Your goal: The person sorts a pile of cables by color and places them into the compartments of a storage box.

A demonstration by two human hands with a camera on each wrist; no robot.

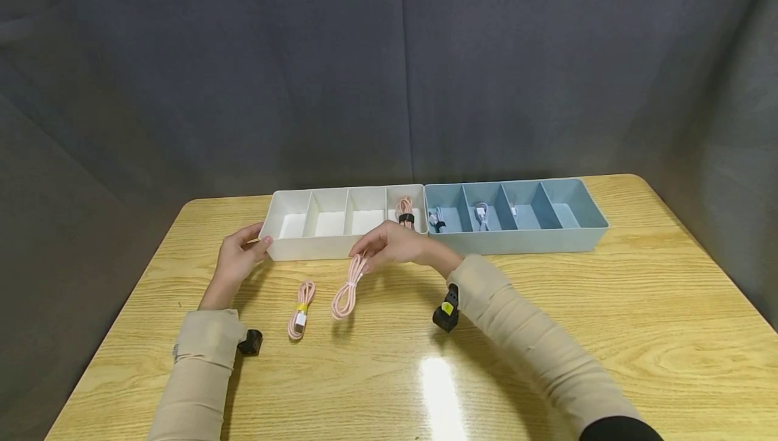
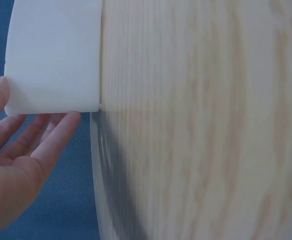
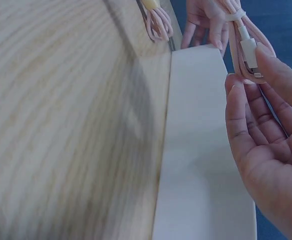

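My right hand [image 1: 389, 244] pinches the plug end of a coiled pink cable [image 1: 346, 292] that hangs down in front of the white tray [image 1: 292, 248]; in the right wrist view the cable bundle [image 3: 246, 45] sits between thumb and fingertips. My left hand [image 1: 240, 255] rests with straight fingers against the left end of the white tray [image 2: 55, 60]. A second pink cable [image 1: 300, 309] with a yellow tie lies on the table between my hands. Another pink cable [image 1: 404, 213] lies in the white tray's rightmost compartment.
A blue tray [image 1: 547, 238] adjoins the white one on the right, with cables [image 1: 482, 215] in its left compartments. The wooden table [image 1: 608, 319] has rounded edges; a dark curtain hangs behind. Wrist cameras [image 1: 446, 309] sit under both sleeves.
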